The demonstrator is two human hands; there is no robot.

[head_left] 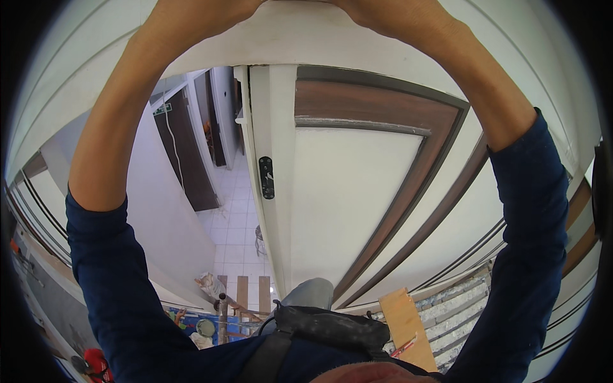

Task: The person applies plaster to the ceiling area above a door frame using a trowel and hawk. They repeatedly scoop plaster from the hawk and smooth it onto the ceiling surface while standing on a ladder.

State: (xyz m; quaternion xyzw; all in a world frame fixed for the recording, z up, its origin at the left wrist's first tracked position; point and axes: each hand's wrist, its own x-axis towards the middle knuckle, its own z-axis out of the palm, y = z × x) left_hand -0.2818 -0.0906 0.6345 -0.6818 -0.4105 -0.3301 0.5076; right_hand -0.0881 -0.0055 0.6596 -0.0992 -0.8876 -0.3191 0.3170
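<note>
Both my arms reach up to the top of the picture. Up there my left hand and my right hand are against a white overhead panel, close to each other. The upper edge cuts off the fingers of both, so I cannot see what they hold, if anything. Below the panel stands a white door edge with a black recessed pull. Beside it is a white wall panel framed by brown moulding.
Beneath me a plywood board, with a red-handled tool on it, lies across paint-spattered slats. A metal post rises near a bucket. Through the opening, a white-tiled floor, dark door and hanging cable show.
</note>
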